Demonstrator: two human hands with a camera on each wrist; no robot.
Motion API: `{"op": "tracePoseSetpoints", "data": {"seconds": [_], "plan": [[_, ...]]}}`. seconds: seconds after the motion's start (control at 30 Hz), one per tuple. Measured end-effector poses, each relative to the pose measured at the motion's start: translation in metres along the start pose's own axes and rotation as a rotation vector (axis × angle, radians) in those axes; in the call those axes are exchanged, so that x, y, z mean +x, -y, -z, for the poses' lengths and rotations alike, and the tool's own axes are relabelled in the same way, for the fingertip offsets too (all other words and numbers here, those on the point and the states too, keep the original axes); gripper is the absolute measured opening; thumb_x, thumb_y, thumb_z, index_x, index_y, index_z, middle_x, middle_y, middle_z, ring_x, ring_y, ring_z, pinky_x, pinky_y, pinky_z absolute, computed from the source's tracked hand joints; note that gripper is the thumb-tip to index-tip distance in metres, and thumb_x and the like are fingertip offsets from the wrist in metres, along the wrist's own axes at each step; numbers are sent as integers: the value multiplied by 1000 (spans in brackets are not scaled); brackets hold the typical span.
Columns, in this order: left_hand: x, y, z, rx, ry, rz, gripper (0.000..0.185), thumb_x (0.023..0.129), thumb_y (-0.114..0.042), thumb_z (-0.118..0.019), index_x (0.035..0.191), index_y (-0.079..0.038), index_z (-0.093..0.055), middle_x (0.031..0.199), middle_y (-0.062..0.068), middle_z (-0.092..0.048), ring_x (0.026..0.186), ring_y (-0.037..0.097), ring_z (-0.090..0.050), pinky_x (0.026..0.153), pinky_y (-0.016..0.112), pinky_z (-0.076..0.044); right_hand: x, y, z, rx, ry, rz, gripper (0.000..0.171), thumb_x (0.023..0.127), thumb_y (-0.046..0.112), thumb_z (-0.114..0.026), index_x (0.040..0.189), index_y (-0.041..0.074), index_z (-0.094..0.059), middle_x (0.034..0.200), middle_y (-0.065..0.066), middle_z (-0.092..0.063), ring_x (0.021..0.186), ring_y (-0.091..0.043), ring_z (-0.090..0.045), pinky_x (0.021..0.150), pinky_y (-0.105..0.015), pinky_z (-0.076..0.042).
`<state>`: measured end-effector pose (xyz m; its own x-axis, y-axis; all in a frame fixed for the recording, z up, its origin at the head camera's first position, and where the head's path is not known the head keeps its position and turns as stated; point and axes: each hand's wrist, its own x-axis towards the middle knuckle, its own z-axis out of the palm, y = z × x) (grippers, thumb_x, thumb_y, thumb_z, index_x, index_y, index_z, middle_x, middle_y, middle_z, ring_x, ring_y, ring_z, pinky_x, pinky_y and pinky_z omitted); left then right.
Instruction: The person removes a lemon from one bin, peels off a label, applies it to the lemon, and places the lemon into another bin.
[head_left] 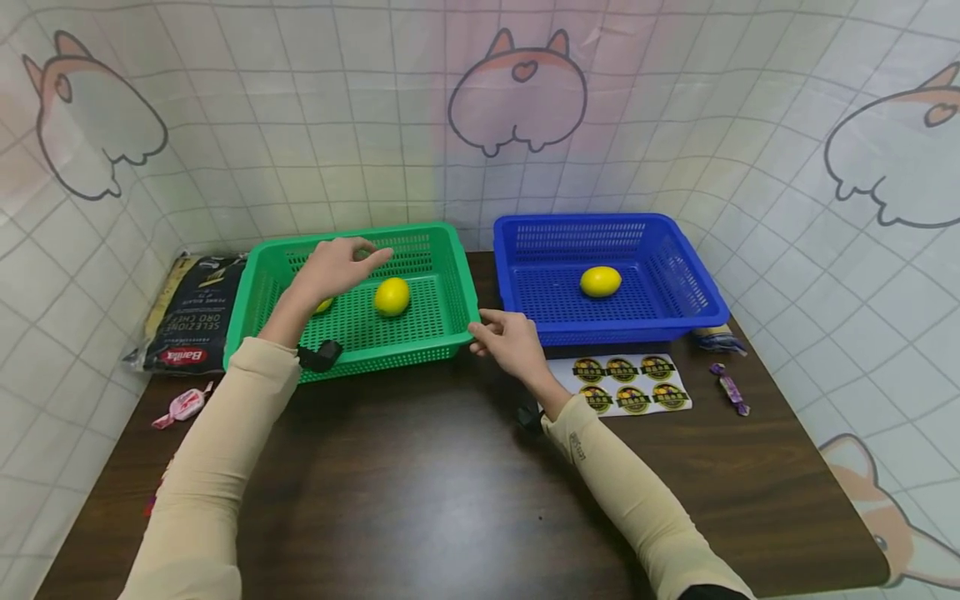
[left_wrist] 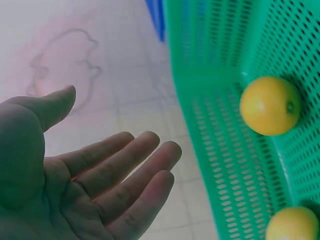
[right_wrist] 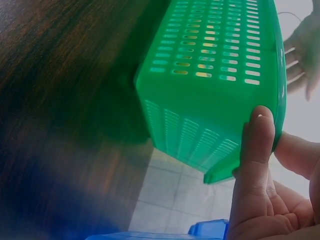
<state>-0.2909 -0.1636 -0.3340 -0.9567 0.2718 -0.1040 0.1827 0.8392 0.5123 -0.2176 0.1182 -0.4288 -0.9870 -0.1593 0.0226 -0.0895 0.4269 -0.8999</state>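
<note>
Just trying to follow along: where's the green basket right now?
The green basket is left of the blue basket in the head view, the right hand gripping its near right corner.

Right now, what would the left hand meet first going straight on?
The left hand would likely meet the rightmost lemon in the green basket, though depth is unclear.

along the back edge of the table (head_left: 420, 458), the green basket (head_left: 393, 356) and blue basket (head_left: 615, 335) look like smooth, softly glossy plastic; the yellow fruits (head_left: 392, 297), smooth and shiny. the table is dark wood grain, glossy towards its front edge. the bag (head_left: 198, 300) at the back left corner: shiny plastic film. the sleeves (head_left: 213, 442): matt cloth.
</note>
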Motion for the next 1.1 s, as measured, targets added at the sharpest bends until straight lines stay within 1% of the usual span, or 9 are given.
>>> {"op": "tracePoseSetpoints", "data": {"seconds": [0.1, 0.2, 0.3, 0.4, 0.5, 0.57, 0.87, 1.0, 1.1], "plan": [[-11, -8, -1, -30, -22, -37, 72, 98, -65, -41, 144, -10, -50, 140, 20, -59, 127, 38, -55, 105, 58, -46, 0, 0, -1, -7, -1, -2, 49, 98, 27, -64, 140, 3, -55, 94, -16, -78, 73, -21, -75, 68, -31, -63], [-20, -15, -4, -54, -44, -78, 68, 98, -64, -43, 142, -12, -53, 138, 18, -61, 126, 36, -57, 104, 57, -47, -1, 0, -1, -11, -6, 5, 49, 99, 26, -63, 140, 3, -55, 95, -16, -78, 71, -17, -75, 67, -31, -63], [-30, -23, -10, -78, -63, -120, 62, 99, -60, -46, 138, -13, -57, 137, 15, -63, 120, 34, -63, 99, 53, -52, -1, -1, -2, -17, -17, 15, 48, 99, 26, -63, 140, 3, -55, 96, -16, -78, 73, -21, -75, 66, -28, -62], [-40, -31, -20, -116, -84, -170, 54, 99, -55, -50, 134, -14, -60, 133, 11, -66, 112, 31, -69, 93, 49, -56, -1, -2, -3, -14, -28, 16, 48, 99, 26, -62, 140, 3, -55, 96, -16, -78, 76, -25, -76, 69, -34, -63], [-49, -36, -33, -149, -94, -230, 48, 100, -50, -53, 131, -14, -63, 129, 9, -69, 105, 29, -72, 90, 46, -59, -1, -4, -4, -3, -35, 17, 48, 99, 27, -61, 140, 3, -55, 96, -18, -77, 80, -32, -75, 74, -43, -63], [-54, -37, -43, -167, -95, -268, 45, 100, -48, -54, 128, -14, -64, 125, 8, -71, 103, 25, -73, 89, 43, -60, -2, -6, -5, 3, -33, 22, 48, 99, 28, -61, 139, 2, -56, 96, -20, -77, 79, -33, -75, 75, -47, -63], [-70, -37, -93, -247, -68, -407, 33, 102, -39, -55, 121, -16, -69, 114, 1, -74, 94, 15, -72, 84, 36, -61, -20, -16, -3, -5, 11, 26, 45, 100, 30, -59, 135, 2, -60, 94, -20, -77, 79, -34, -75, 74, -49, -63], [-76, -28, -116, -308, -31, -403, 28, 102, -40, -55, 119, -22, -69, 108, -4, -75, 91, 10, -71, 80, 29, -59, -33, -19, 2, -69, 102, 8, 39, 102, 29, -57, 132, 5, -63, 94, -15, -78, 77, -26, -75, 71, -40, -64], [-76, -22, -131, -398, 29, -374, 25, 102, -38, -56, 116, -23, -69, 104, 0, -76, 91, 18, -72, 78, 31, -60, -42, -20, 9, -187, 194, 35, 35, 101, 28, -58, 128, 6, -66, 91, -10, -77, 74, -20, -73, 64, -28, -60]]}}
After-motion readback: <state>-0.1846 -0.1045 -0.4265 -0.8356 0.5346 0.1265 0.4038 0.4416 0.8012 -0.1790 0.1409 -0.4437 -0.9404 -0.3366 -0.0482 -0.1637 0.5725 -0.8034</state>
